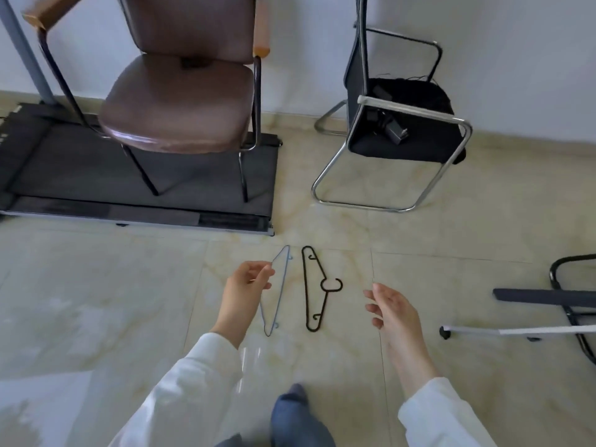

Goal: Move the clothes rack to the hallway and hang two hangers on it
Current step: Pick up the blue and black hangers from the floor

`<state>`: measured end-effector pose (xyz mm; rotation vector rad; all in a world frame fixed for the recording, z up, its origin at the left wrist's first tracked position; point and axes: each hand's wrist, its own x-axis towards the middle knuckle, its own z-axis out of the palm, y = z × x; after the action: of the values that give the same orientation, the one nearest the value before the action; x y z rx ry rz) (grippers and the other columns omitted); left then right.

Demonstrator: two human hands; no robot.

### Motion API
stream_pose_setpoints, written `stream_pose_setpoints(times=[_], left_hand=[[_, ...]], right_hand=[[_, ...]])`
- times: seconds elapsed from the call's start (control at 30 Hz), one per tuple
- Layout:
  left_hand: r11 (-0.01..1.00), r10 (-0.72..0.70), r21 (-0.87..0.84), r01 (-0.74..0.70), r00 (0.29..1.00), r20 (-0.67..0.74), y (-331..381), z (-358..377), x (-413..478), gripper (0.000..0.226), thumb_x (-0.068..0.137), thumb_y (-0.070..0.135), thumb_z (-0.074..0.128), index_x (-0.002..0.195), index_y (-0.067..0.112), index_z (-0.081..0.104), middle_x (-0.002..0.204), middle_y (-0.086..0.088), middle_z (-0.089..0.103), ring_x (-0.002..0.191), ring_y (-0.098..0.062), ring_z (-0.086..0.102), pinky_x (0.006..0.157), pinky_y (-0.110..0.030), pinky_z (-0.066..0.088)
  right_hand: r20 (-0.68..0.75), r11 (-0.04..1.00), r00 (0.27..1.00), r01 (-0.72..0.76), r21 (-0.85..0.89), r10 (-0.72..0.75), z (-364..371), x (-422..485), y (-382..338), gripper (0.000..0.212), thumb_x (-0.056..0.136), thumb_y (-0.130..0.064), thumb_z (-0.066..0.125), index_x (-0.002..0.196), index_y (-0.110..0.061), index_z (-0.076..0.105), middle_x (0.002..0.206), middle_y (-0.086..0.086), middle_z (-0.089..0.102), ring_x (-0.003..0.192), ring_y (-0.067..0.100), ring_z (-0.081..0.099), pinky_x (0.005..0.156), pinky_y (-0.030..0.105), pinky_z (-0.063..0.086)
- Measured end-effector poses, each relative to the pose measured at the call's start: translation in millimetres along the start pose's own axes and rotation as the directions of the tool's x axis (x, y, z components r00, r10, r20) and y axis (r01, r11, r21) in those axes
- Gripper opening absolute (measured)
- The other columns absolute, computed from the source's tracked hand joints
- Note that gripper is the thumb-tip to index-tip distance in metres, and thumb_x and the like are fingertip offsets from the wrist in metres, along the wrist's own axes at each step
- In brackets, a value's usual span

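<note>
While unlabelled, blue hanger [278,291] at left hand [246,285].

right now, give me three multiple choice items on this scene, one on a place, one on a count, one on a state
1. Where does the black hanger lie?
A. on the brown chair
B. on the floor, right of the blue hanger
C. on the treadmill

2. How many hangers show?
A. one
B. two
C. four

3. What is the right hand doing?
A. open, holding nothing
B. gripping the black hanger
C. resting on the black chair

Answers:
1. B: it lies flat on the tiled floor, beside the blue hanger.
2. B: only the blue and the black one show.
3. A: its fingers are spread, apart from the hanger, while the left hand touches the blue one.
</note>
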<state>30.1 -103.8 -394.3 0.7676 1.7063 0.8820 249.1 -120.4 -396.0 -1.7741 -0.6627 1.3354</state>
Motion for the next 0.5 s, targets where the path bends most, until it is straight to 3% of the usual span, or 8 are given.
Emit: stream_pose_setpoints(times=[0.2,0.37,0.5], left_hand=[[0.99,-0.138,-0.018,0.137,0.99,-0.035,-94.8,27.1,110.9,0.015,0.09,0.019,0.053,0.078,0.027,0.057,0.083,0.006,0.064,0.069,-0.009,0.059,0.067,-0.023,0.042],[0.972,-0.236,0.006,0.237,0.971,-0.046,-238.9,54.6,225.2,0.01,0.089,0.012,0.054,0.081,0.017,0.058,0.078,0.001,0.061,0.074,-0.022,0.057,0.064,-0.019,0.038],[0.943,-0.323,0.041,0.329,0.94,-0.11,-361.6,68.4,315.7,0.004,0.087,0.016,0.059,0.085,0.012,0.059,0.089,-0.008,0.061,0.082,-0.028,0.057,0.059,-0.019,0.036]], right_hand=[[-0.011,0.994,0.998,-0.065,-0.091,0.064,22.3,103.8,94.2,0.005,0.087,-0.018,0.055,0.086,-0.021,0.058,0.085,-0.002,0.064,0.071,0.012,0.054,0.06,0.024,0.039],[-0.082,0.976,0.989,-0.135,-0.172,0.123,42.3,220.0,237.1,0.016,0.085,-0.02,0.058,0.099,-0.012,0.058,0.096,0.006,0.062,0.075,0.012,0.057,0.059,0.023,0.039],[-0.13,0.942,0.976,-0.206,-0.265,0.177,60.8,316.9,366.7,0.019,0.078,-0.023,0.068,0.089,-0.011,0.058,0.098,0.013,0.064,0.093,0.027,0.061,0.061,0.023,0.043]])
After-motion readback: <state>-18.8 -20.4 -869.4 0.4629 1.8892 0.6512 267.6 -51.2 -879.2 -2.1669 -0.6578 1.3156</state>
